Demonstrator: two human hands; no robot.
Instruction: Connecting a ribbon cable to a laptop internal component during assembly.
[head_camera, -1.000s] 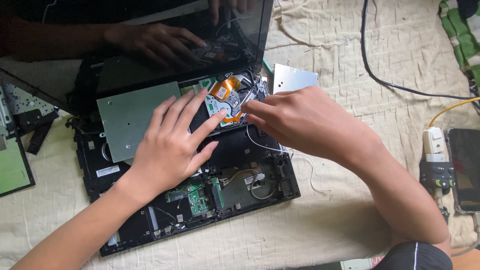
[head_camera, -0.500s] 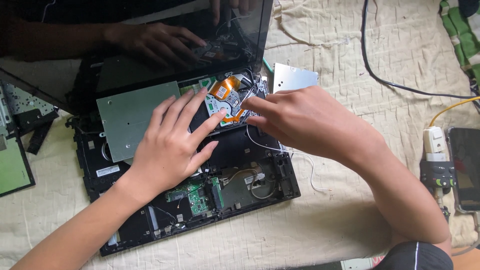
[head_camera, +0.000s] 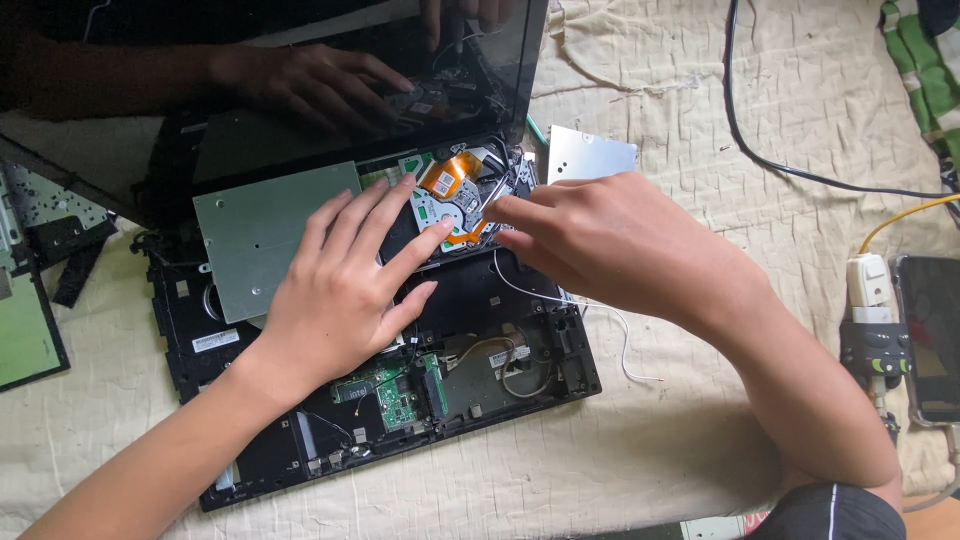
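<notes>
An opened black laptop base (head_camera: 520, 360) lies on a cream cloth with its insides showing. My left hand (head_camera: 340, 290) rests flat on it with fingers spread. Its fingertips touch a silver metal plate (head_camera: 265, 230) and the edge of a small drive board with an orange flex cable (head_camera: 450, 190). My right hand (head_camera: 620, 245) reaches in from the right. Its fingers pinch a thin metal tool (head_camera: 490, 195) whose tip sits on that board.
The dark screen (head_camera: 300, 80) stands behind and reflects the hands. A loose silver plate (head_camera: 590, 155) lies behind my right hand. A black cable (head_camera: 760, 150), a power strip (head_camera: 870, 290) and a phone (head_camera: 930, 340) lie at the right. Loose laptop parts (head_camera: 25, 340) lie at the left.
</notes>
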